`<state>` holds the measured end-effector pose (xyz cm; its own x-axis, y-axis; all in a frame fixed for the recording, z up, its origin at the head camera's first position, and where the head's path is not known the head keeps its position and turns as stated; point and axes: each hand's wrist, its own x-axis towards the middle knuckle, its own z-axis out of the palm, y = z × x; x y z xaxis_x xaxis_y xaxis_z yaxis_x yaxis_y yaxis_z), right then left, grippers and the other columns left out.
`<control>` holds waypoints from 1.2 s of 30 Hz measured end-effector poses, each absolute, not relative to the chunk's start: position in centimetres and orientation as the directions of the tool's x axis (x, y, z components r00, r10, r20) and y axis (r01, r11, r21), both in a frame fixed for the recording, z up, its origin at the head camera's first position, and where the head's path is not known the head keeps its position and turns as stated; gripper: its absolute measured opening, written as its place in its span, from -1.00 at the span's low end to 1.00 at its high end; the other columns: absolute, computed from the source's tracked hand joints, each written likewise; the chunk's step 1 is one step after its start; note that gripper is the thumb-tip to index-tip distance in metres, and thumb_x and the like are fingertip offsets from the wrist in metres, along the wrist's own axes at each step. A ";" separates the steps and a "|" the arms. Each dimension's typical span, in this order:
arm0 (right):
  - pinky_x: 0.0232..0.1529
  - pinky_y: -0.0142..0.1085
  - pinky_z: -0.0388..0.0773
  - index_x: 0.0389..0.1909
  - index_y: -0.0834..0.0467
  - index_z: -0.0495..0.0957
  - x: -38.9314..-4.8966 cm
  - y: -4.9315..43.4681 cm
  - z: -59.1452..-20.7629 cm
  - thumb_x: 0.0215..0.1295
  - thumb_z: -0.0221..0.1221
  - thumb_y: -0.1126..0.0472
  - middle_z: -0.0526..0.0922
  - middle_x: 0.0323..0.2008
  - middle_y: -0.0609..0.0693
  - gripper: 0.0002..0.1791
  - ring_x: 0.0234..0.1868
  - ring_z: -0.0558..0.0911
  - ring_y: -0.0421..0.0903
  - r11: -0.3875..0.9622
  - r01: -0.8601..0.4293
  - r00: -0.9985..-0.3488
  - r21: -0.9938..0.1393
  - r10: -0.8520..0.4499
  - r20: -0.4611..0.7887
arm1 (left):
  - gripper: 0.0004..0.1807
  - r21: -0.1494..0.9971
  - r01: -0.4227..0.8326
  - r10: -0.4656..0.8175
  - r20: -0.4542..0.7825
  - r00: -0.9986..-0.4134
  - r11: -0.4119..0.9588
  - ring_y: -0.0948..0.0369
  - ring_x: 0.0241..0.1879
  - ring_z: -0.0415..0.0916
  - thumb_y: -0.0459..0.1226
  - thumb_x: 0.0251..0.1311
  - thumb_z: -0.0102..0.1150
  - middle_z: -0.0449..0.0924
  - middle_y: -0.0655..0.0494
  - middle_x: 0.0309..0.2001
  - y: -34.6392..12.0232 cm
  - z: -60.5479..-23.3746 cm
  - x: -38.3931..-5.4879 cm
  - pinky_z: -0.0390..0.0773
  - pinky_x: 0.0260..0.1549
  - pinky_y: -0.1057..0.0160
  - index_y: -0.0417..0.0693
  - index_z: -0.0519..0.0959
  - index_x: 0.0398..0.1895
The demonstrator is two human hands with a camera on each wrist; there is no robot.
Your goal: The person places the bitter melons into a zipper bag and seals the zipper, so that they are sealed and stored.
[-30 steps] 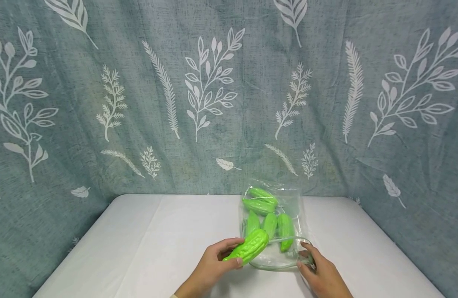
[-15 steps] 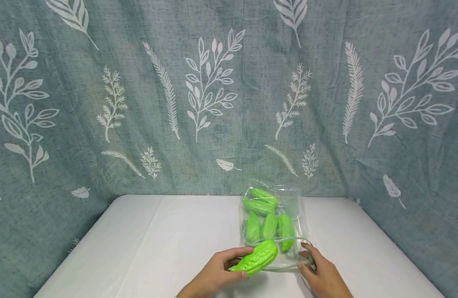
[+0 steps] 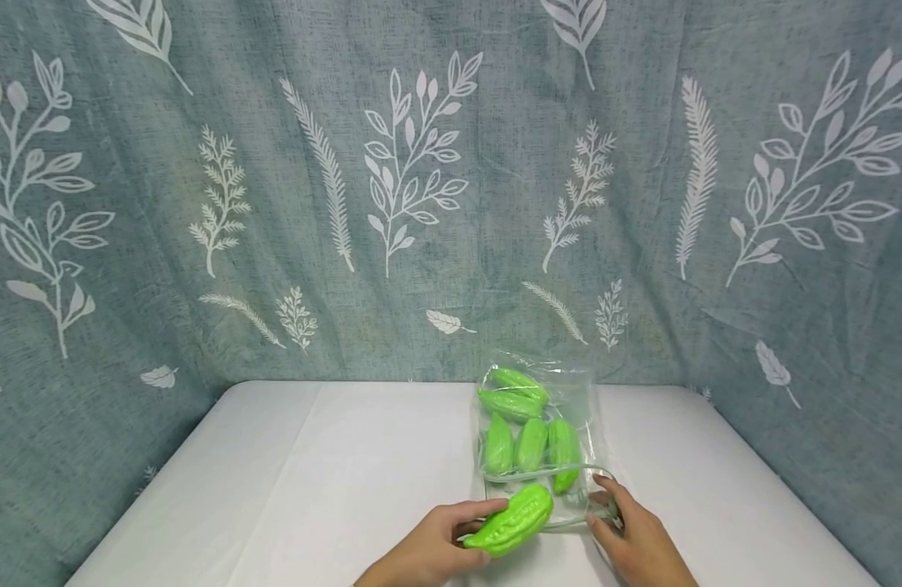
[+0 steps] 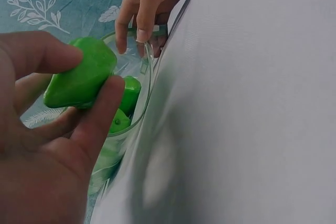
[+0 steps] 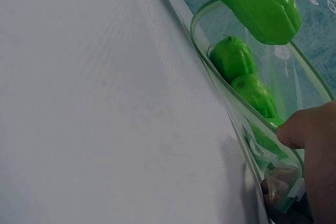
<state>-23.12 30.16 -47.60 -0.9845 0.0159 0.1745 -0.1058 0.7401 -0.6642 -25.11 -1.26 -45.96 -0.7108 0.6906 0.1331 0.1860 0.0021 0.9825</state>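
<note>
A bright green, ridged bitter melon (image 3: 511,520) is held by its near end between the thumb and fingers of my left hand (image 3: 438,545). Its far end points up and right, above the mouth of a clear zip bag (image 3: 581,399). Inside the bag lie several more bitter melons (image 3: 531,444). My right hand (image 3: 637,534) pinches the bag's rim at the right corner, keeping the mouth spread into a loop. In the right wrist view, the held melon (image 5: 257,3) hangs over the opening, apart from the melons (image 5: 232,59) inside.
The bag lies on a table with a white cloth (image 3: 348,456). Behind and to both sides hangs a grey-green curtain (image 3: 275,204) with white leaf prints. The bag's far end lies close to the table's back edge.
My left hand has brought the bitter melon right and nearer to me, from over the bagged melons to the front of the bag's mouth. The right hand stays at the rim.
</note>
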 end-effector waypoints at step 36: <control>0.02 0.04 0.58 0.44 0.17 0.26 -23.4 30.4 -47.5 0.41 0.20 -0.06 0.62 0.13 0.15 -0.29 0.06 0.63 0.11 0.720 -0.072 -0.994 -0.690 0.008 0.112 | -0.40 0.979 0.167 0.594 0.067 -0.802 0.116 0.16 0.19 0.48 -0.43 0.11 0.29 0.53 0.22 0.26 1.7 -45.9 -24.8 0.53 0.07 0.26 0.03 0.57 0.29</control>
